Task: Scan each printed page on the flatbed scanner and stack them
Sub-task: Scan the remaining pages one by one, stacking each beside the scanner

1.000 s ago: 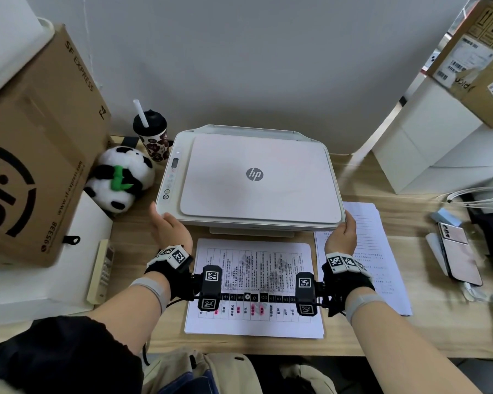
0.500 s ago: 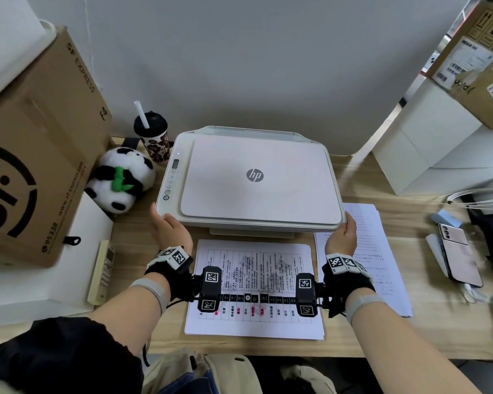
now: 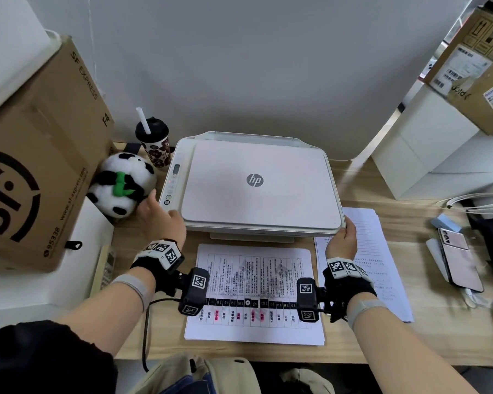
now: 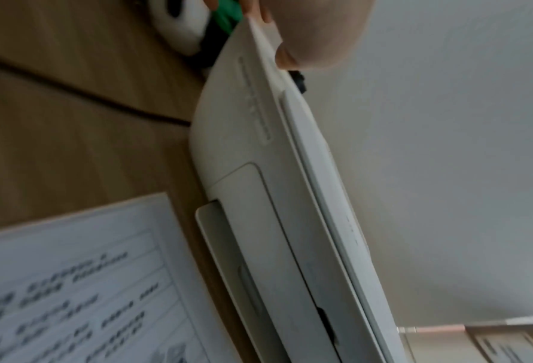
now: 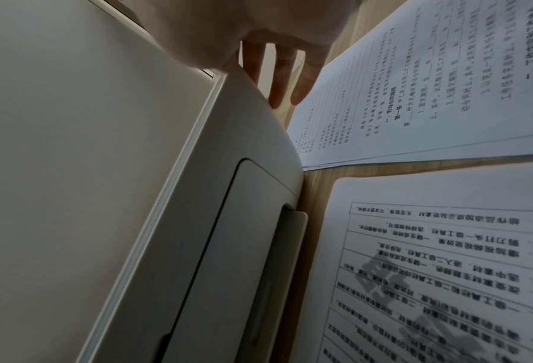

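A white HP flatbed scanner (image 3: pixel 254 180) sits at the back middle of the wooden desk with its lid down. My left hand (image 3: pixel 158 216) lies at its front-left corner, by the control panel. The thumb rests on the scanner's (image 4: pixel 258 196) top edge and the fingers reach toward the panda. My right hand (image 3: pixel 342 237) is at the front-right corner. Its straight fingers (image 5: pixel 282 81) lie along the scanner's (image 5: pixel 72 147) side wall. A printed table page (image 3: pixel 254 280) lies flat before the scanner. A stack of printed pages (image 3: pixel 367 245) lies to its right.
A plush panda (image 3: pixel 123 186) and a lidded cup with a straw (image 3: pixel 153 143) stand left of the scanner, beside a large cardboard box (image 3: pixel 40 166). On the right are white boxes (image 3: pixel 427 155), coiled cables (image 3: pixel 478 200) and a phone (image 3: pixel 458 257).
My left hand has slid forward along the scanner's left side, toward the panda and control panel. My right hand stays at the front-right corner, and the lid is still down.
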A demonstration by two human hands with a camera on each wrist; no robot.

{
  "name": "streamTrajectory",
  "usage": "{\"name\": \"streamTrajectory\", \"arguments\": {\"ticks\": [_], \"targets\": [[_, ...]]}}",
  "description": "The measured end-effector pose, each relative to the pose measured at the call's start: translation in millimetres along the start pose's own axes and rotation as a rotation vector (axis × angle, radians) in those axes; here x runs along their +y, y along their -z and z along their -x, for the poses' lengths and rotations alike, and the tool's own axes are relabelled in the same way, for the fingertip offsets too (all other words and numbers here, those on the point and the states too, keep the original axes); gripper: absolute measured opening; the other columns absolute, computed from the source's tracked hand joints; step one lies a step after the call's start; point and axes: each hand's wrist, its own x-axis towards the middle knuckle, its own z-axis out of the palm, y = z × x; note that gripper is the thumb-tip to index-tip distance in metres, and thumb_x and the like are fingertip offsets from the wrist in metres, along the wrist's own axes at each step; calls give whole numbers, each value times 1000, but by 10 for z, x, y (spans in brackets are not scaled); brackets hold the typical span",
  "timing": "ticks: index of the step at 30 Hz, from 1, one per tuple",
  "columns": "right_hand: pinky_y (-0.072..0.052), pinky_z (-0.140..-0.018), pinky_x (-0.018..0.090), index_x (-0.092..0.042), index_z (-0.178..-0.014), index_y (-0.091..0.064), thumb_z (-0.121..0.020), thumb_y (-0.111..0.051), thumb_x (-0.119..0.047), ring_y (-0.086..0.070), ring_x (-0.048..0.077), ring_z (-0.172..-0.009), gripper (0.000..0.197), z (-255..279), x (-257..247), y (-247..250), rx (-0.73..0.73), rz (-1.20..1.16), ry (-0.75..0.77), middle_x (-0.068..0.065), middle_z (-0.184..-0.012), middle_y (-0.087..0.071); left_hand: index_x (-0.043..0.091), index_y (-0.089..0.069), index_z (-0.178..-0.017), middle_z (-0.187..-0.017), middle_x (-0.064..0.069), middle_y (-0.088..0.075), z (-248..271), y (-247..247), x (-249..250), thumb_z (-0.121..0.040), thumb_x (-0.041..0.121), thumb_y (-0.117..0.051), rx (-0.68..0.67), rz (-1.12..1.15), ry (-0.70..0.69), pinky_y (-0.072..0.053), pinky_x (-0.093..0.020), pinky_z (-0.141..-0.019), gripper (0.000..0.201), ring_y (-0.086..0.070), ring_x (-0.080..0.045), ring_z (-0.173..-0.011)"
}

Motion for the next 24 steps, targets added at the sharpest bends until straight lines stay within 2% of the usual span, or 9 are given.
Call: {"name": "streamTrajectory", "arguments": {"ticks": [4,8,11,13,15,18,20,22,24], "targets": [[-39,-90,31,-17,-136,-46,-102,-29,-15,-53,32,-115,38,-6,-22,14,1,23,-2,11,-128,-58,21,-50,-128,-128,-9,-53,-213,47,143,-89,15,-43,-198,-256,-140,-32,-44,-100,40,-43,-31,-121],[-38,-79,29,-19,-129,-53,-98,-34,-14,-53,26,-94,36,-9,-17,49,19,41,0,7,-110,-61,22,-40,-133,-129,-7,-57,-309,33,280,-92,22,-38,-376,-394,-150,-29,-41,-101,41,-48,-30,-121],[-38,-83,28,-17,-118,-60,-95,-41,-17,-48,20,-91,30,-79,20,76,27,-19,-67,3,-101,-57,19,-41,-127,-121,-10,-57,-391,48,356,-93,25,-38,-488,-424,-122,-34,-39,-99,35,-52,-31,-115],[-38,-81,27,-17,-109,-64,-92,-43,-17,-47,22,-88,27,-158,-3,86,35,-94,-147,4,-97,-56,13,-50,-92,-87,-10,-54,-523,40,358,-90,19,-42,-511,-263,-85,-41,-33,-76,10,-52,-30,-86],[-40,-81,28,-12,-110,-67,-91,-43,-13,-54,26,-92,31,-230,-93,103,68,-142,-157,8,-100,-62,16,-36,-62,-62,-4,-38,-663,64,417,-88,12,-45,-508,-69,-83,-29,-28,-57,28,-39,-24,-63],[-42,-85,26,-6,-107,-68,-89,-41,-7,-59,24,-104,33,-309,-297,98,103,-176,-86,7,-103,-68,20,-41,-64,-63,-1,-41,-813,168,668,-88,17,-52,-444,289,-24,-31,-26,-53,26,-37,-16,-55],[-43,-74,20,-4,-102,-68,-86,-40,-3,-64,13,-87,32,-365,-418,44,119,-245,-56,-4,-79,-69,19,-47,-65,-56,0,-43,-908,232,881,-82,21,-54,-383,576,41,-30,-23,-46,19,-38,-14,-48],[-43,-67,16,-3,-100,-68,-86,-39,-1,-60,-4,-59,32,-411,-514,-26,120,-300,-48,-12,-52,-64,19,-51,-66,-43,5,-46,-1016,266,1097,-85,21,-50,-335,734,93,-27,-19,-40,19,-38,-9,-36],[-45,-67,21,-8,-97,-67,-86,-38,-1,-59,-3,-53,32,-435,-583,-110,87,-284,-40,-10,-50,-63,19,-51,-64,-35,8,-44,-1101,278,1301,-89,20,-44,-310,872,109,-21,-17,-37,26,-35,-5,-32]]}}
